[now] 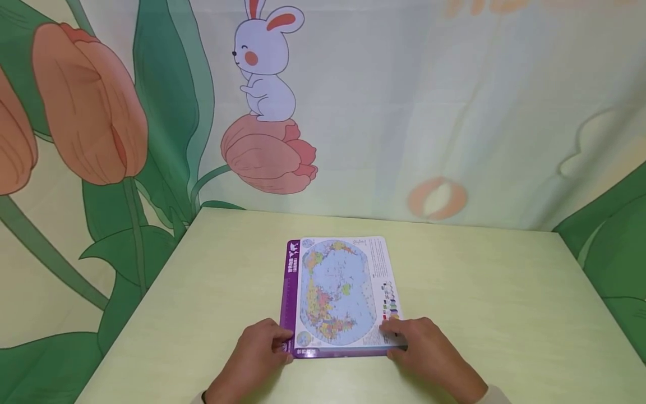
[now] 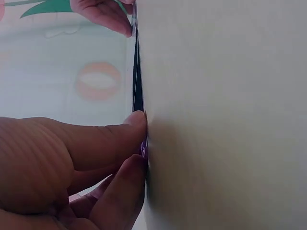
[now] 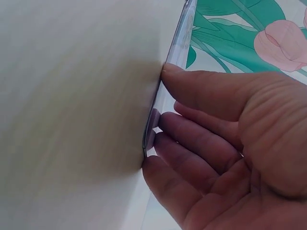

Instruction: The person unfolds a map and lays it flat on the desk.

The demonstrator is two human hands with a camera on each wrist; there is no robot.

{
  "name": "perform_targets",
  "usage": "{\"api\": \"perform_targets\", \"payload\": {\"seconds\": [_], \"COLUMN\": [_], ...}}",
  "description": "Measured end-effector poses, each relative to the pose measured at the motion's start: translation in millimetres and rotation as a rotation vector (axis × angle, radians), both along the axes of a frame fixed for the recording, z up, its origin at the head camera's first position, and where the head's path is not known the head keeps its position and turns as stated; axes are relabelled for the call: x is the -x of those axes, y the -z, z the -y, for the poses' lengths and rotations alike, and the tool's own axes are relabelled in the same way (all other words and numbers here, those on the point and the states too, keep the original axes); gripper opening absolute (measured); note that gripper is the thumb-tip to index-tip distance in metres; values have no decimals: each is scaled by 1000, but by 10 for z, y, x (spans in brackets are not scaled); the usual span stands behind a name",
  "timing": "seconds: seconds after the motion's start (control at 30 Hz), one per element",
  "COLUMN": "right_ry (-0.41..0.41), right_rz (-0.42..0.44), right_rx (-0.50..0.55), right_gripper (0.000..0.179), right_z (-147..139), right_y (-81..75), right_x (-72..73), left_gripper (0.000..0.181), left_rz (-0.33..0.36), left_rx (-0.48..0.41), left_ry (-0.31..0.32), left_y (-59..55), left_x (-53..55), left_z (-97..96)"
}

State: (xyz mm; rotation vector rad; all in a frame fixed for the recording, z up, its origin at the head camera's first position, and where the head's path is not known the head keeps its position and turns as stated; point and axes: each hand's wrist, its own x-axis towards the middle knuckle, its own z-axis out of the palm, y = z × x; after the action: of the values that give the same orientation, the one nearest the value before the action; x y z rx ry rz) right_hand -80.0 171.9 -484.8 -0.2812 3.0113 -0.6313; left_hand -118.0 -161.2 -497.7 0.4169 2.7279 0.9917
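Observation:
A world map sheet (image 1: 337, 292), stiff and flat with a purple border along its left and near sides, lies on the pale table, turned sideways. My left hand (image 1: 263, 343) holds its near left corner, with thumb and fingers at the edge. At the near right corner is my right hand (image 1: 421, 348), its index finger over the printed face and its thumb at the near edge. In the left wrist view the left hand (image 2: 91, 167) has its fingertips right at the thin edge. The right wrist view shows the right hand (image 3: 216, 139) with curled fingers along the edge.
The pale yellow table (image 1: 494, 303) spreads out around the sheet. Behind it hangs a printed cloth (image 1: 383, 112) with a rabbit and tulips, which also covers the left and right sides.

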Motion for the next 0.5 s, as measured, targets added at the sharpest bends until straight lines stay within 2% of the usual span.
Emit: {"api": "perform_targets", "payload": {"seconds": [0.17,0.27,0.5], "right_ry": [13,-4,-105], "right_rz": [39,26,-9], "right_rx": [-30,-59,-98], "right_gripper": [44,43,44], "right_z": [39,87,266], "right_y": [-19,-27,-35], "right_x": [-11,-10,41], "left_gripper": [38,41,47], "left_rz": [35,40,49], "left_rx": [-25,-33,-82], "left_ry": [-3,-3,21], "left_y": [-3,2,9], "left_x": [22,49,108], "left_z": [-1,3,42]}}
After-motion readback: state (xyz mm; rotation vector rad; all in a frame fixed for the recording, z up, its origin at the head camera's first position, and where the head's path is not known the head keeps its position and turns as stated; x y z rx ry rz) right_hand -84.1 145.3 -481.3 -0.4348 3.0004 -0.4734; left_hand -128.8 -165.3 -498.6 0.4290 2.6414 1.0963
